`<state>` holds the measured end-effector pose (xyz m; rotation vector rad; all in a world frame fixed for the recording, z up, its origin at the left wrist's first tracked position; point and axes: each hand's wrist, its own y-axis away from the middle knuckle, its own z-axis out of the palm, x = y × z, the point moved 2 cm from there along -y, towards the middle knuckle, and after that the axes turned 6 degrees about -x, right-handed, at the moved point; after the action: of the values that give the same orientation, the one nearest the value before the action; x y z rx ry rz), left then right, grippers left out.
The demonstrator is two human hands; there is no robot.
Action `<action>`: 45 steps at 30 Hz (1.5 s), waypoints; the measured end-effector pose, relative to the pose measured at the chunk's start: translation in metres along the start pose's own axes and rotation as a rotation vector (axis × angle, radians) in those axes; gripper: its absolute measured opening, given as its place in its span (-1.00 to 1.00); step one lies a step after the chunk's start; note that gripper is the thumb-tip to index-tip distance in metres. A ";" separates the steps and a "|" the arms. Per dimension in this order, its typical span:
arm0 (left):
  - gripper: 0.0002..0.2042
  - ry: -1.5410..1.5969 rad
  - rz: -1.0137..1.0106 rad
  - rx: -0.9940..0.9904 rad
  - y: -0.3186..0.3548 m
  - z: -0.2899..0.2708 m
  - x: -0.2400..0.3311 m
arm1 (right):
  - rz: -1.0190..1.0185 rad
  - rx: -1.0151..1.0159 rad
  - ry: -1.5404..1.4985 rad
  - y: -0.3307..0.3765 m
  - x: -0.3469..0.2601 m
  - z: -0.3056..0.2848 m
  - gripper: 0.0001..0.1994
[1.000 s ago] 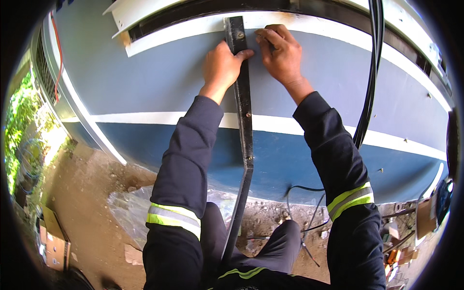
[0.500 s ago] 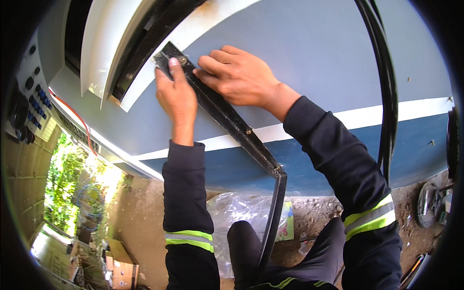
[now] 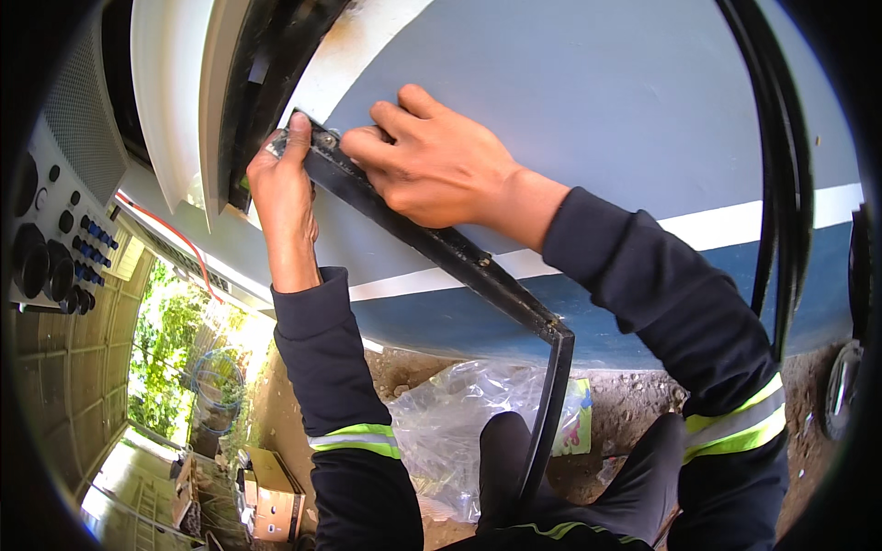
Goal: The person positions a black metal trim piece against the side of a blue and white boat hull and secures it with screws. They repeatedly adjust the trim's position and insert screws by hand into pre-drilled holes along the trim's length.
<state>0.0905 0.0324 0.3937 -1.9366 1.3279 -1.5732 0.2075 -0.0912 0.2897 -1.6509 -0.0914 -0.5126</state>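
A long black metal bar (image 3: 418, 237) slants across the grey, white and blue painted panel (image 3: 588, 101). It bends at a corner, and its lower length runs down to my legs. My left hand (image 3: 283, 207) is closed round the bar's upper end, with the thumb on top by a small bolt head (image 3: 328, 140). My right hand (image 3: 441, 165) is closed against the bar's edge just below that bolt, fingers curled in. Its fingertips are partly hidden, so what they pinch, if anything, does not show. Another bolt (image 3: 484, 261) sits farther down the bar.
Left of the bar stand white curved trim (image 3: 170, 101) and a dark slot. Black cables or hoses (image 3: 781, 184) hang at the right. Clear plastic sheeting (image 3: 450, 413) lies on the dirt ground, with a cardboard box (image 3: 276, 500) at lower left.
My left hand has shifted left and slightly down with the bar's end, its thumb now nearer the tip. The right hand remains against the bar. The whole view has also shifted a little.
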 end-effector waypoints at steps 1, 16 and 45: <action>-0.67 -0.010 0.012 -0.014 0.000 -0.002 0.002 | -0.011 0.010 -0.009 0.000 0.001 0.001 -0.79; -0.58 -0.230 0.131 -0.096 -0.014 -0.006 -0.006 | 0.220 0.186 -0.355 -0.039 -0.004 -0.008 -0.82; -0.44 -0.535 -0.064 -0.272 -0.012 -0.036 0.046 | 0.279 0.041 0.025 -0.064 -0.028 0.015 -0.85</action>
<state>0.0621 0.0125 0.4418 -2.3565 1.2941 -0.8251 0.1638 -0.0599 0.3371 -1.5853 0.1452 -0.3164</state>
